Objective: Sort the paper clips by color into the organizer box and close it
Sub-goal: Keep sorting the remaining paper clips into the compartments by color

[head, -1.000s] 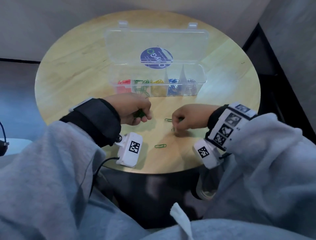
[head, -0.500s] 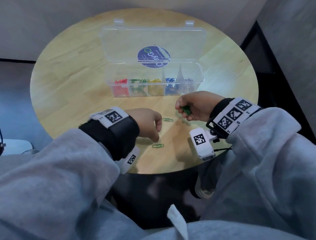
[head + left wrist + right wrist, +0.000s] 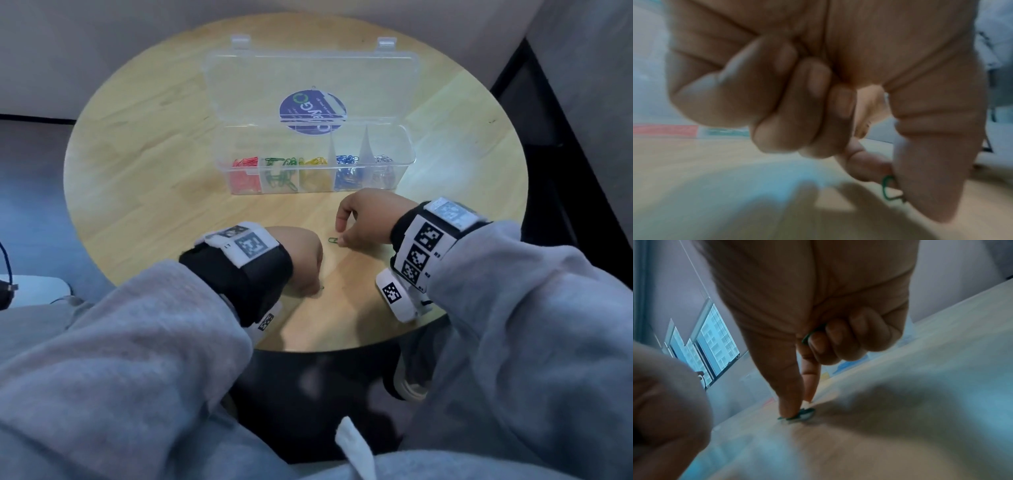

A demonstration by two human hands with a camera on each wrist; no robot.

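The clear organizer box (image 3: 407, 161) stands open at the far middle of the round table (image 3: 137, 192), its lid (image 3: 308, 78) laid back. Its compartments hold red, green, yellow, blue and silver clips. My left hand (image 3: 317, 289) is down near the table's front edge, thumb and forefinger pinching a green paper clip (image 3: 887, 190) against the wood. My right hand (image 3: 339, 236) has its thumb and forefinger tips on a second green clip (image 3: 333, 241) lying on the table (image 3: 799, 414). Another green clip (image 3: 807, 337) is tucked under its curled fingers.
Grey sleeves and black wrist bands with marker tags frame the near side. The table's front edge (image 3: 325, 349) lies just behind both wrists. A dark gap and floor lie to the right of the table, and a grey wall behind it.
My left hand dropped onto the nearer green clip and pinched it. My right hand, raised with a green clip half a second ago, came down onto the clip in the middle.
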